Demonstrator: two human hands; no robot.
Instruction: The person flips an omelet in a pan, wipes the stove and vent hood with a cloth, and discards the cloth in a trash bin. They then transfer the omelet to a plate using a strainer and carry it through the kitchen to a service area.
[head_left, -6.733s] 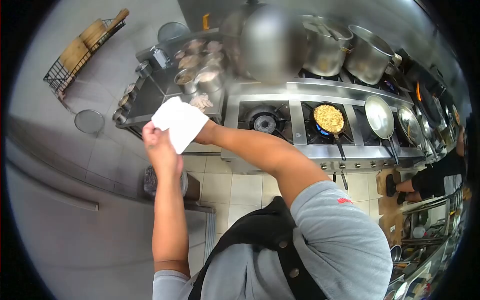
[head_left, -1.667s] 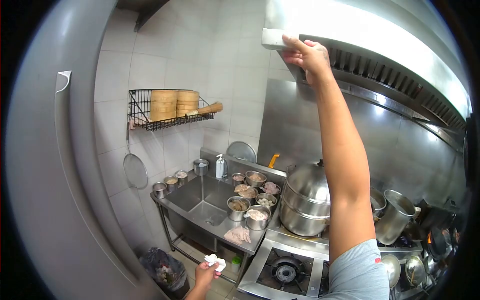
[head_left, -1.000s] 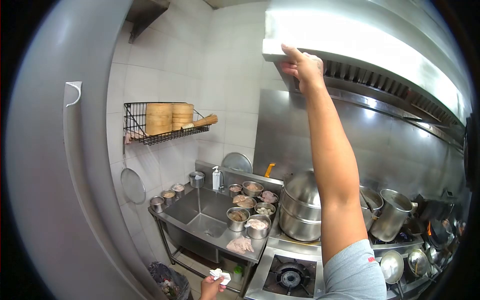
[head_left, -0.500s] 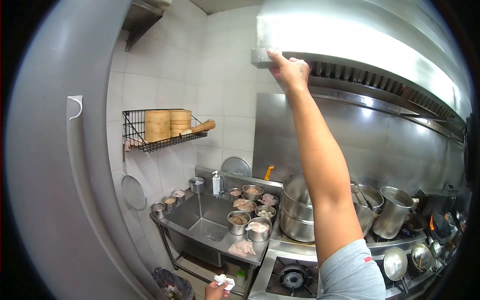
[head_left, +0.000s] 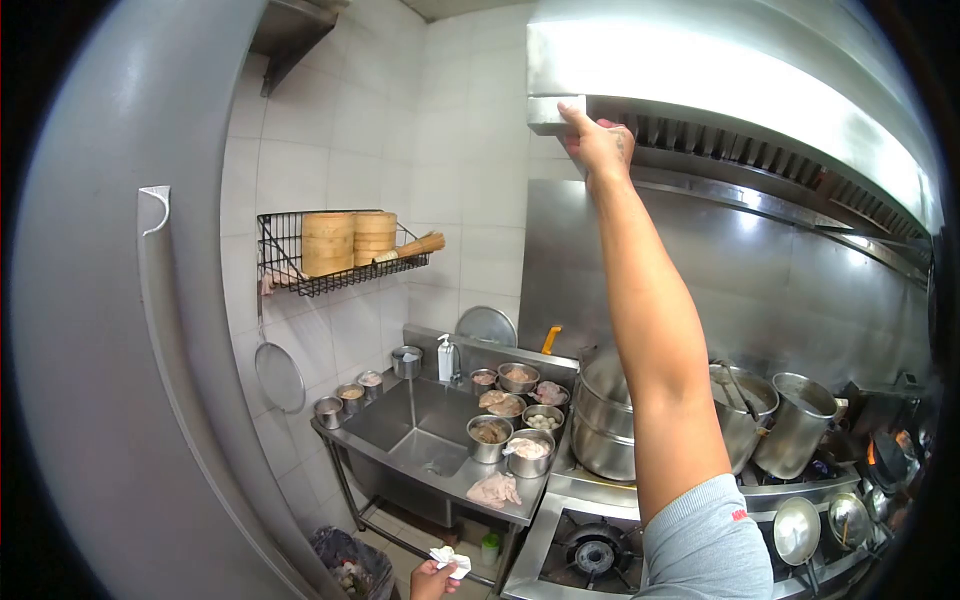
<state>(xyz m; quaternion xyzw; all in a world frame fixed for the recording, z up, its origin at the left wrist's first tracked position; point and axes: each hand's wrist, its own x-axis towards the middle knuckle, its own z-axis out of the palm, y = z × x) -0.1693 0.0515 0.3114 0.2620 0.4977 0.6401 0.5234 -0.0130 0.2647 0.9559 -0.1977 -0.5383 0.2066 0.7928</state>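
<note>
My right hand [head_left: 601,146] reaches up on an outstretched arm to the lower left corner of the steel range hood [head_left: 650,62]. Its thumb lies on the front of the metal edge [head_left: 552,115] and the fingers curl behind it, partly hidden. Low in the view, my left hand [head_left: 430,580] is closed on a crumpled white piece of paper tissue [head_left: 450,562]. Beneath the raised arm are a large steel pot [head_left: 604,435] and a gas burner [head_left: 594,556].
A steel sink [head_left: 425,440] holds several metal bowls of food on its rim, with raw meat [head_left: 494,490] near the front edge. Bamboo steamers [head_left: 328,243] sit in a wire wall rack [head_left: 300,284]. A lined bin [head_left: 350,565] stands below; a grey door [head_left: 90,330] fills the left.
The view has shifted slightly, so the scene sits a little farther right. My right hand stays on the hood edge, and my left still holds the tissue.
</note>
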